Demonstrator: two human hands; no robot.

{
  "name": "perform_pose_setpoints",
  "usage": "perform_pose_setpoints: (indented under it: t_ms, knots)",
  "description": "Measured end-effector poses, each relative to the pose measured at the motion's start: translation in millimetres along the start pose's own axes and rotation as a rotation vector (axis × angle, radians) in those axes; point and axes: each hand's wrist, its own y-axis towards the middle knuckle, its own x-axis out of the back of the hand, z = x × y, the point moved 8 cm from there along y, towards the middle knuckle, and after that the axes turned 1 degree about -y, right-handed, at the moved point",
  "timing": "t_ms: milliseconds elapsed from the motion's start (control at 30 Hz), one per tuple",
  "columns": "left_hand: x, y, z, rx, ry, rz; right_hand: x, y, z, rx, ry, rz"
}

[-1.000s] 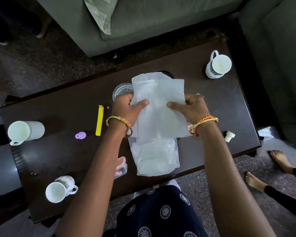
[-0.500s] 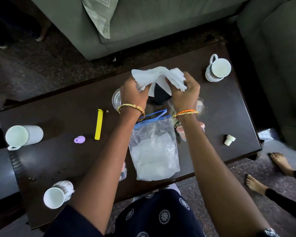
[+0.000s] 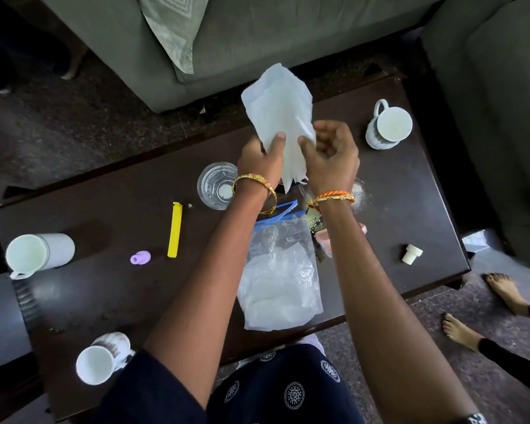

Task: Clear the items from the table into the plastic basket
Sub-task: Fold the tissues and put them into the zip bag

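My left hand point(image 3: 259, 160) and my right hand point(image 3: 331, 154) both grip a white plastic sheet point(image 3: 280, 117), held upright above the middle of the dark table point(image 3: 104, 286). Below my wrists lies a clear zip bag point(image 3: 280, 276) with a blue seal. Also on the table are a glass point(image 3: 216, 185), a yellow clip point(image 3: 175, 229), a purple cap point(image 3: 140, 257), a white cap point(image 3: 411, 254), a pink item point(image 3: 323, 238) partly hidden by my right arm, and three white mugs point(image 3: 389, 123) point(image 3: 37, 252) point(image 3: 100, 359). No plastic basket is in view.
A grey sofa point(image 3: 257, 32) runs along the table's far side and another seat point(image 3: 496, 117) stands at the right. A person's bare feet point(image 3: 502, 289) rest on the floor by the table's right corner. A grey object point(image 3: 0, 319) sits at the left edge.
The white sheet went from spread flat over the zip bag to bunched between both hands, then raised upright farther from me. The zip bag and glass are uncovered.
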Motion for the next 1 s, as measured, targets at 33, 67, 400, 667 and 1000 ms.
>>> perform_pose_setpoints:
  t_ms: [33,67,400,667,1000]
  knots:
    - [-2.5,1.4,1.1,0.016,-0.001,0.03,-3.4,1.7,-3.5,-0.028,-0.024,0.047]
    - [-3.7,2.2,0.9,0.008,0.029,0.051,-5.2,2.9,-6.6,-0.043,-0.062,0.081]
    - [7.0,-5.1,-16.3,-0.299,0.331,-0.163,-3.7,-2.3,-15.9,0.044,-0.116,0.053]
    - [18.4,-10.7,1.7,-0.217,0.65,-0.32,9.1,-14.5,-25.4,0.19,-0.345,-0.035]
    - [5.2,-18.4,23.8,-0.158,0.6,-0.311,1.5,-16.6,-42.2,0.054,-0.413,0.023]
